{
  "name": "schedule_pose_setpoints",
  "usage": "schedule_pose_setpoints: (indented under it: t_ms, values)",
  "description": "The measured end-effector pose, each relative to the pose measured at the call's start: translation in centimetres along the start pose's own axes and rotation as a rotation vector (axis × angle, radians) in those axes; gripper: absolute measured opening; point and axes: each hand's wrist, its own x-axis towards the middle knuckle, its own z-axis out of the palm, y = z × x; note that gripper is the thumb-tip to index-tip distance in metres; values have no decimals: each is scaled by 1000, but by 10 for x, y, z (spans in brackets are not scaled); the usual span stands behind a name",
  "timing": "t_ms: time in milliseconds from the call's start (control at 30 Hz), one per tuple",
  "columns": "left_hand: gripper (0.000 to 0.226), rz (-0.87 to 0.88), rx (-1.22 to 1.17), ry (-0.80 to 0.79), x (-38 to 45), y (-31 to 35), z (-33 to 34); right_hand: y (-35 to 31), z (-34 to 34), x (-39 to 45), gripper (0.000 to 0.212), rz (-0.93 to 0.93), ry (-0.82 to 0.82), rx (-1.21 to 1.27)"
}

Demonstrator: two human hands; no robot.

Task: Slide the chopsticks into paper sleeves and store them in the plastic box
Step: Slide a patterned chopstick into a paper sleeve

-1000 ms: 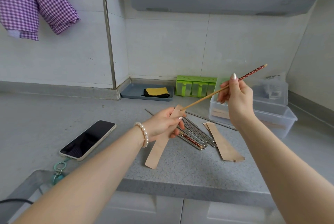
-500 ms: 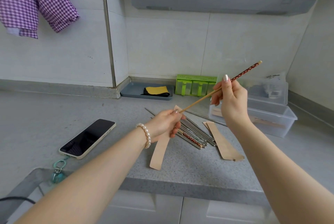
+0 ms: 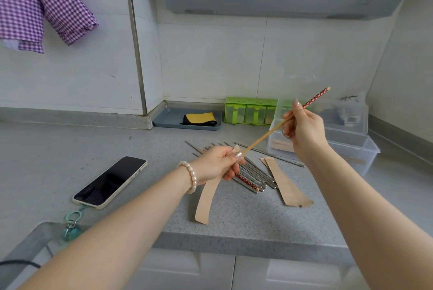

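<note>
My left hand (image 3: 218,163) pinches the top end of a tan paper sleeve (image 3: 207,200), which hangs down to the counter. My right hand (image 3: 302,129) holds a wooden chopstick (image 3: 264,136) with a red patterned handle, tilted up to the right. Its thin tip meets the sleeve's mouth at my left fingers. Several more chopsticks (image 3: 251,173) lie in a loose pile on the counter under my left hand. More paper sleeves (image 3: 287,184) lie beside the pile. The clear plastic box (image 3: 356,154) stands open behind my right hand with sleeved pieces inside.
A phone (image 3: 110,182) with a teal keyring lies at the left. A grey tray (image 3: 168,117) with a yellow cloth and a green seasoning rack (image 3: 248,110) stand by the back wall. The counter's front edge (image 3: 234,240) runs below the sleeve.
The chopstick's tip has moved down and left to the sleeve's mouth at my left fingers. My right hand has shifted slightly towards my left hand.
</note>
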Motion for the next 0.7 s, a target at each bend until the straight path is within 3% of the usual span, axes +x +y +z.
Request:
schedule_pose_setpoints:
  t_ms: [233,433,700]
  values:
    - [17,14,-20,4,-1,1,0,1,-2,1,44,3,-64,-1]
    - [13,19,-66,-1,1,2,0,-2,-2,3,45,-104,-13,3]
    - [9,19,-4,50,5,3,4,-9,-1,-11,43,-264,-73,-91]
